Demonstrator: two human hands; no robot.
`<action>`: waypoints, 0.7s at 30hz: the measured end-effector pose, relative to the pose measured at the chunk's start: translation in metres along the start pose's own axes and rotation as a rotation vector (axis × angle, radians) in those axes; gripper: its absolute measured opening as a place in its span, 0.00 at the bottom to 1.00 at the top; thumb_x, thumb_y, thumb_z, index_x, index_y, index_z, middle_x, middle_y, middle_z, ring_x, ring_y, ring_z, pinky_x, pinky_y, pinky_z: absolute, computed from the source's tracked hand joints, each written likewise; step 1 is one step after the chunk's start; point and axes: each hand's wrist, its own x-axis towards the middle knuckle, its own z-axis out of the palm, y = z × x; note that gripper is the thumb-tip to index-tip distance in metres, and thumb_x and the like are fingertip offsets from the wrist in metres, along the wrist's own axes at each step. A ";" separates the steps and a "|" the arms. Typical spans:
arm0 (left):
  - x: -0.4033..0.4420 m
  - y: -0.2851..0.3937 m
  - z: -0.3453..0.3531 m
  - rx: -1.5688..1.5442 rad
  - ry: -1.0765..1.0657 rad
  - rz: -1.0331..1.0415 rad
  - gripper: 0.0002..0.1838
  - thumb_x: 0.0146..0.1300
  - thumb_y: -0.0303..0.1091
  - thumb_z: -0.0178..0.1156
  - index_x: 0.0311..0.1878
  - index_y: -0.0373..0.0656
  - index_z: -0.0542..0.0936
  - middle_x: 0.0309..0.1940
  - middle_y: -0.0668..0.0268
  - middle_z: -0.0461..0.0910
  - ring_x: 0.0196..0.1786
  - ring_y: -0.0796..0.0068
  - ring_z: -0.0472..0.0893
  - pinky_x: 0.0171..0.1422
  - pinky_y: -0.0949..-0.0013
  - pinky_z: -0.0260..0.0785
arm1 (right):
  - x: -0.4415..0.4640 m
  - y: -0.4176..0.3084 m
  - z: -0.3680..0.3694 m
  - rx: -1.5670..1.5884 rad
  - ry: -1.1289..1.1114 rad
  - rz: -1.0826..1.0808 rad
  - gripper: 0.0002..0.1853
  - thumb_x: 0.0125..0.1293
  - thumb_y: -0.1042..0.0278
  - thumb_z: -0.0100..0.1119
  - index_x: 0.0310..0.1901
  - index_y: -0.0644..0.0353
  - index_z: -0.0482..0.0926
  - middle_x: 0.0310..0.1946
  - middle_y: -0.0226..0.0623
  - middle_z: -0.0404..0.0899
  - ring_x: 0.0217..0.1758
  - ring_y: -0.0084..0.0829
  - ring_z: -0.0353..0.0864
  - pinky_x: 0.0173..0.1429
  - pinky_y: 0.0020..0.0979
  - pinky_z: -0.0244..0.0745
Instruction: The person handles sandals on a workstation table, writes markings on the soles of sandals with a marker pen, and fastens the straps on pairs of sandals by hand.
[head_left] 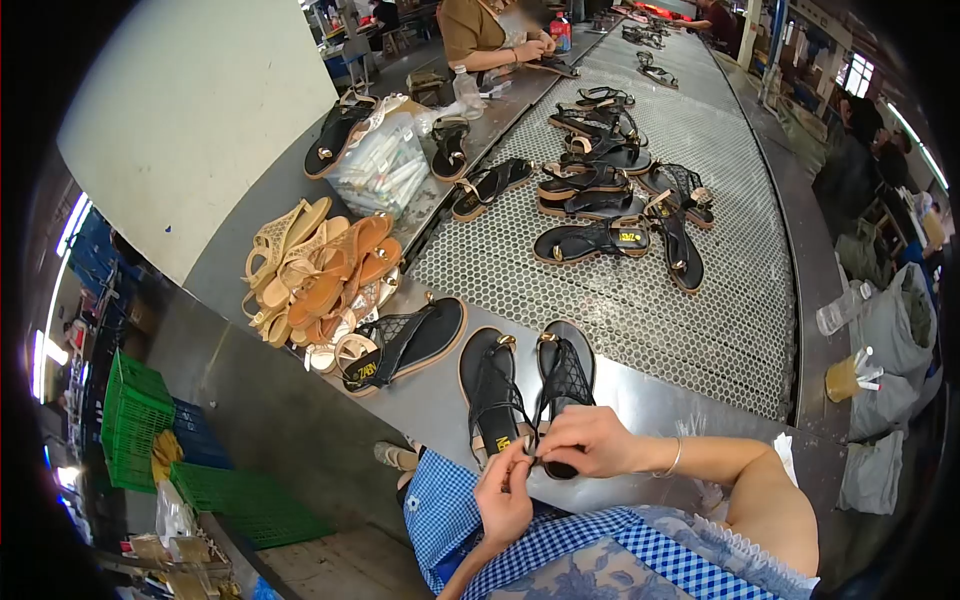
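A pair of black sandals stands side by side in front of me, toes pointing away: the left sandal and the right sandal, each with a gold ornament near the toe. My left hand pinches a thin black strap at the heel end, between the two sandals. Close against it, my right hand is also closed, thumb and fingers pinched on the same strap area, and it covers the right sandal's heel. The exact bit between the fingertips is hidden. Another black sandal lies on its side to the left.
Tan and brown sandals are piled at the left. Behind them stands a clear plastic box of pens. Several black sandals lie on the perforated conveyor. A co-worker handles a sandal farther up. Green crates stand low left.
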 end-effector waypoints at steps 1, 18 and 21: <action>0.000 0.004 0.002 0.000 -0.001 0.000 0.13 0.58 0.19 0.52 0.47 0.34 0.75 0.31 0.64 0.76 0.30 0.82 0.73 0.34 0.79 0.67 | 0.000 -0.004 0.002 -0.112 -0.029 -0.036 0.07 0.47 0.72 0.64 0.30 0.53 0.81 0.23 0.26 0.76 0.25 0.27 0.71 0.27 0.24 0.67; 0.002 -0.005 0.002 0.244 0.042 0.172 0.22 0.49 0.20 0.61 0.51 0.34 0.72 0.27 0.67 0.79 0.22 0.85 0.67 0.25 0.81 0.60 | 0.000 0.004 0.006 -0.423 -0.057 -0.210 0.11 0.39 0.71 0.62 0.28 0.48 0.77 0.22 0.21 0.70 0.25 0.24 0.69 0.23 0.25 0.67; 0.004 -0.006 0.003 0.241 0.031 0.185 0.23 0.51 0.21 0.61 0.52 0.36 0.71 0.28 0.68 0.79 0.23 0.88 0.67 0.24 0.83 0.57 | 0.003 0.006 0.003 -0.432 -0.086 -0.218 0.10 0.39 0.71 0.62 0.28 0.49 0.76 0.22 0.21 0.70 0.25 0.25 0.69 0.22 0.25 0.68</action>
